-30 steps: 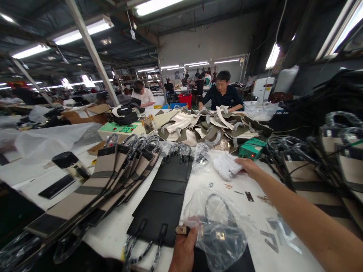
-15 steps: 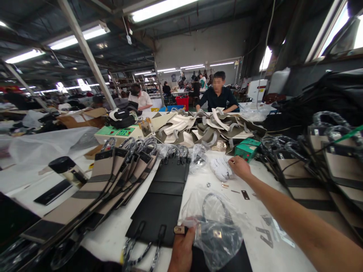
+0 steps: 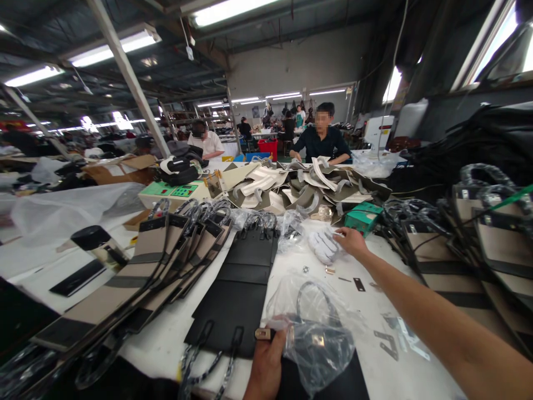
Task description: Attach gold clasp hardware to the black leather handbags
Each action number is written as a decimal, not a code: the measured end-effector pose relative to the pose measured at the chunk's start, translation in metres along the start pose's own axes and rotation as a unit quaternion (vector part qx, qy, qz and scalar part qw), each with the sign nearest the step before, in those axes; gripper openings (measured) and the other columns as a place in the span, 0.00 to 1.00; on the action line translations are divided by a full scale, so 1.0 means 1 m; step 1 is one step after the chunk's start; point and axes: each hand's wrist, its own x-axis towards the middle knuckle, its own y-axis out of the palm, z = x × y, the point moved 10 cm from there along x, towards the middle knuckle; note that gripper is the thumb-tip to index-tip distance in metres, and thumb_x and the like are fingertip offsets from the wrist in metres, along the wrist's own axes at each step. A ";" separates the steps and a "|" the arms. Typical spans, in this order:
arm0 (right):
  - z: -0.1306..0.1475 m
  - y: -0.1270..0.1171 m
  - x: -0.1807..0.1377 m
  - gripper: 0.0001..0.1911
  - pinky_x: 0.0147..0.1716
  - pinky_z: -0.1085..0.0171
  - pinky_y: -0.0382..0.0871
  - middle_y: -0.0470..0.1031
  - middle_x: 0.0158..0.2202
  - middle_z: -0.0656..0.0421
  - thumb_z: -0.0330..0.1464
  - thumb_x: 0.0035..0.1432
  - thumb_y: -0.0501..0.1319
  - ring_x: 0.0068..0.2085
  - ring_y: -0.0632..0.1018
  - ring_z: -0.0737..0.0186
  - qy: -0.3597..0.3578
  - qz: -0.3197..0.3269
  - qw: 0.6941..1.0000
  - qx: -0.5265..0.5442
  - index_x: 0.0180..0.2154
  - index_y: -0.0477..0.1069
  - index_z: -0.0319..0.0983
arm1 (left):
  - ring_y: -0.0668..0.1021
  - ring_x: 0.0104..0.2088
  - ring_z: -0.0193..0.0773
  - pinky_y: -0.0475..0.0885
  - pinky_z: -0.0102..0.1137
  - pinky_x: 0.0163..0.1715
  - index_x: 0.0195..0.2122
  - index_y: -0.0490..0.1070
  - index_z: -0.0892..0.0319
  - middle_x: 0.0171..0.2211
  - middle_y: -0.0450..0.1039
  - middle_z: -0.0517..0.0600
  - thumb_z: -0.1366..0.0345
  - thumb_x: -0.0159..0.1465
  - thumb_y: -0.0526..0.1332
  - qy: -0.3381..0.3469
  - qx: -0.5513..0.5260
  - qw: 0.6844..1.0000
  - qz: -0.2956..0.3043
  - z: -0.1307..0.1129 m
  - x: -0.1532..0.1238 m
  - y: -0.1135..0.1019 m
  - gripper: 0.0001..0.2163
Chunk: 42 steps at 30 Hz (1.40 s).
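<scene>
Head view, and low in the middle there's the left hand [image 3: 266, 351], its grip clamped on a metal-tipped tab [image 3: 263, 334], thumb pressing from above! The tab sits right beside a dark handbag [image 3: 311, 350], which lies under clear plastic wrap [image 3: 287, 300], a gold-toned plate [image 3: 318, 339] gleaming through the film. Up the surface [image 3: 362, 310] now: the right arm is stretched well forward, and the right hand [image 3: 350, 242] has its fingertips at the near right edge of a crumpled white bundle [image 3: 323, 247]. Is that grip closed on it? I can't tell from here! The bundle lies just short of a green box [image 3: 363, 218]. Nearer the viewer, small hardware is scattered: a little brass-coloured piece [image 3: 330, 270], a dark plate with holes [image 3: 358, 284], and flat metal brackets [image 3: 388, 344]. Left of the handbag stretches a long black panel [image 3: 237, 283] with wrapped handles at both ends, and farther left, striped panels [image 3: 125, 278] overlap in a row. Across the far side, a co-worker [image 3: 320, 141] leans over a heap of pale and olive pieces [image 3: 287, 186].
</scene>
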 end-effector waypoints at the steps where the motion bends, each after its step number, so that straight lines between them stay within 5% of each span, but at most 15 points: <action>1: -0.002 -0.007 0.000 0.18 0.36 0.63 0.68 0.82 0.41 0.54 0.41 0.56 0.60 0.40 0.80 0.55 0.004 -0.013 1.000 0.001 0.45 0.78 0.41 | 0.73 0.57 0.55 0.61 0.43 0.62 0.48 0.77 0.62 0.51 0.77 0.59 0.47 0.57 0.65 -0.003 -0.001 1.000 0.003 0.000 0.000 0.001 0.26; 5: 0.000 -0.032 -0.004 0.20 0.39 0.61 0.68 0.81 0.46 0.54 0.43 0.58 0.58 0.44 0.78 0.51 0.000 -0.050 0.999 -0.006 0.48 0.77 0.43 | 0.74 0.56 0.55 0.63 0.42 0.61 0.46 0.77 0.62 0.50 0.78 0.58 0.47 0.56 0.65 -0.003 -0.002 1.000 0.014 -0.002 -0.001 0.006 0.25; 10: 0.021 -0.041 -0.003 0.14 0.37 0.64 0.67 0.82 0.39 0.59 0.43 0.58 0.60 0.39 0.79 0.57 -0.051 -0.030 0.998 -0.012 0.40 0.79 0.46 | 0.75 0.55 0.56 0.65 0.41 0.59 0.42 0.78 0.62 0.46 0.79 0.57 0.47 0.54 0.66 -0.010 -0.008 1.000 -0.014 -0.006 -0.005 0.003 0.24; 14: 0.025 -0.063 0.003 0.24 0.40 0.61 0.68 0.79 0.45 0.51 0.42 0.67 0.47 0.43 0.77 0.53 -0.035 -0.081 0.995 -0.043 0.53 0.73 0.40 | 0.75 0.54 0.55 0.64 0.41 0.59 0.43 0.78 0.62 0.47 0.79 0.57 0.46 0.53 0.66 -0.010 -0.013 1.000 -0.010 -0.006 -0.006 0.004 0.25; 17: 0.028 -0.069 -0.003 0.24 0.42 0.58 0.67 0.75 0.52 0.51 0.40 0.67 0.47 0.47 0.76 0.50 -0.061 -0.081 0.991 -0.082 0.59 0.67 0.43 | 0.75 0.54 0.55 0.65 0.41 0.59 0.42 0.79 0.61 0.46 0.79 0.57 0.46 0.54 0.66 -0.006 -0.017 1.000 -0.002 -0.007 -0.005 0.006 0.24; 20: 0.031 -0.058 -0.017 0.20 0.39 0.60 0.67 0.72 0.56 0.56 0.33 0.64 0.52 0.43 0.77 0.54 -0.111 -0.029 0.986 -0.118 0.54 0.71 0.50 | 0.75 0.55 0.56 0.64 0.41 0.59 0.43 0.78 0.61 0.47 0.79 0.57 0.46 0.54 0.66 -0.002 -0.016 1.000 -0.010 -0.007 -0.004 0.004 0.24; 25: 0.023 -0.045 -0.029 0.19 0.39 0.61 0.67 0.65 0.63 0.61 0.25 0.61 0.51 0.43 0.77 0.57 -0.128 0.023 0.980 -0.151 0.42 0.78 0.47 | 0.75 0.55 0.55 0.63 0.42 0.60 0.45 0.77 0.63 0.48 0.78 0.58 0.48 0.55 0.66 -0.012 -0.024 1.000 -0.006 0.000 -0.003 0.004 0.24; 30: 0.022 -0.021 -0.025 0.13 0.45 0.61 0.69 0.67 0.61 0.59 0.36 0.60 0.57 0.50 0.76 0.54 -0.114 0.071 0.982 -0.132 0.42 0.80 0.47 | 0.75 0.55 0.54 0.63 0.40 0.60 0.44 0.78 0.62 0.48 0.79 0.57 0.49 0.55 0.66 -0.009 -0.026 1.000 -0.014 -0.004 -0.003 0.004 0.23; 34: 0.020 0.003 -0.021 0.22 0.46 0.60 0.69 0.73 0.54 0.52 0.49 0.56 0.60 0.49 0.77 0.52 -0.084 0.101 0.986 -0.099 0.45 0.80 0.44 | 0.75 0.55 0.55 0.65 0.40 0.58 0.44 0.78 0.62 0.47 0.79 0.57 0.49 0.55 0.66 -0.007 -0.028 1.000 -0.004 -0.007 -0.005 0.006 0.23; 42: 0.013 0.014 -0.016 0.13 0.41 0.67 0.69 0.81 0.44 0.57 0.41 0.55 0.63 0.44 0.79 0.57 -0.056 0.113 0.992 -0.018 0.37 0.82 0.43 | 0.74 0.56 0.57 0.62 0.44 0.61 0.45 0.77 0.63 0.48 0.78 0.59 0.49 0.56 0.65 0.006 -0.016 1.000 -0.011 -0.005 -0.004 0.004 0.24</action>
